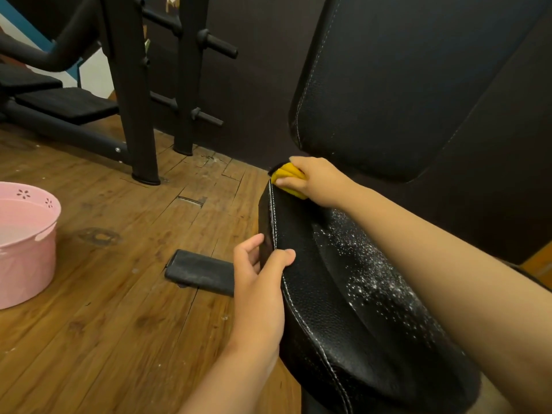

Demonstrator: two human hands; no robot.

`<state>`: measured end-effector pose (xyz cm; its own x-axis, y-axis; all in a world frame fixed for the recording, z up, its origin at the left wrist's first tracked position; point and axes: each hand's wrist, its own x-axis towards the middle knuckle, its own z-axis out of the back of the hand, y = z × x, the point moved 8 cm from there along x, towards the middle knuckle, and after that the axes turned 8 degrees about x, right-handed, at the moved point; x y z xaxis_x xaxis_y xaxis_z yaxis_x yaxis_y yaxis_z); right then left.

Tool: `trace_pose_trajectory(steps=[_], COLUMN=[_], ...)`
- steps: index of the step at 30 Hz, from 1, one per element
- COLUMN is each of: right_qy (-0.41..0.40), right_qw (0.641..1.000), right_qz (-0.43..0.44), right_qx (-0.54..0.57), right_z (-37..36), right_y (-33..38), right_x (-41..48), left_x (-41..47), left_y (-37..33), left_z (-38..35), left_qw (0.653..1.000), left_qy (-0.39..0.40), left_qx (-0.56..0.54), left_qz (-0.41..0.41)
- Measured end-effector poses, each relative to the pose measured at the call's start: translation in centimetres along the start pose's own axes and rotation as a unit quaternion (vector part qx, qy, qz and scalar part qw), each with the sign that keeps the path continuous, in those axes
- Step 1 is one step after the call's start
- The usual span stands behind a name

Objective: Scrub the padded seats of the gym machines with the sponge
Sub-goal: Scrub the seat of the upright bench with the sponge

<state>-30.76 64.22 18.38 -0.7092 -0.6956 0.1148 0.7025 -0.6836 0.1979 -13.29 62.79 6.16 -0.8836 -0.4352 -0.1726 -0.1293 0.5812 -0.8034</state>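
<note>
A black padded seat (337, 294) with white stitching fills the lower right; white soap foam speckles its middle and right side. My right hand (319, 180) grips a yellow sponge (288, 174) and presses it on the seat's far left corner. My left hand (263, 273) holds the seat's left edge, thumb on top and fingers curled round the side. The black padded backrest (403, 85) stands upright just behind the seat.
A pink bucket (35, 252) with water stands on the wooden floor at the left. A black machine foot (200, 271) lies on the floor beside the seat. Black frame posts (131, 100) with pegs and another bench (65, 104) stand at the back left.
</note>
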Motion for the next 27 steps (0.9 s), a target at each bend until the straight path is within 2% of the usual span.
trace_pose_trajectory(steps=[2, 6, 10, 13, 15, 17, 20, 22, 24, 27], right_qy=[-0.008, -0.148, -0.131, -0.118, -0.126, -0.136, -0.138, -0.127, -0.115, -0.09], right_qw=[0.999, 0.988, 0.986, 0.982, 0.987, 0.99, 0.971, 0.964, 0.975, 0.994], right_qz=[0.021, -0.002, -0.07, -0.074, -0.048, -0.033, -0.03, -0.029, -0.038, -0.033], right_qx=[0.03, 0.035, 0.078, 0.124, 0.086, -0.01, -0.191, -0.23, -0.186, -0.048], right_z=[1.0, 4.9, 5.3, 4.4, 4.2, 4.1, 3.4, 2.4, 2.1, 2.2], right_y=[-0.1, -3.6, -6.2, -5.4, -4.0, -2.9, -1.9, -1.8, -2.2, -2.1], right_x=[-1.9, -5.2, -5.8, -4.9, -3.7, -2.5, -1.0, -0.3, -0.1, -0.5], left_x=[0.1, 0.2, 0.0, 0.1, 0.1, 0.0, -0.1, -0.4, -0.8, -2.4], left_y=[-0.1, 0.2, -0.1, -0.1, -0.1, 0.0, -0.1, -0.2, -0.2, 0.5], left_z=[0.0, 0.2, 0.2, 0.2, 0.2, 0.3, 0.4, 0.3, 0.4, 0.6], left_qw=[1.0, 1.0, 1.0, 1.0, 1.0, 0.999, 0.999, 0.999, 0.998, 0.997], left_qy=[-0.001, -0.008, -0.008, -0.014, -0.014, -0.017, -0.021, -0.021, -0.027, -0.055], left_qx=[0.001, 0.009, 0.021, 0.024, 0.023, 0.027, 0.038, 0.042, 0.044, 0.025], left_qz=[-0.003, -0.005, 0.001, 0.006, 0.008, 0.007, 0.007, 0.015, 0.022, 0.045])
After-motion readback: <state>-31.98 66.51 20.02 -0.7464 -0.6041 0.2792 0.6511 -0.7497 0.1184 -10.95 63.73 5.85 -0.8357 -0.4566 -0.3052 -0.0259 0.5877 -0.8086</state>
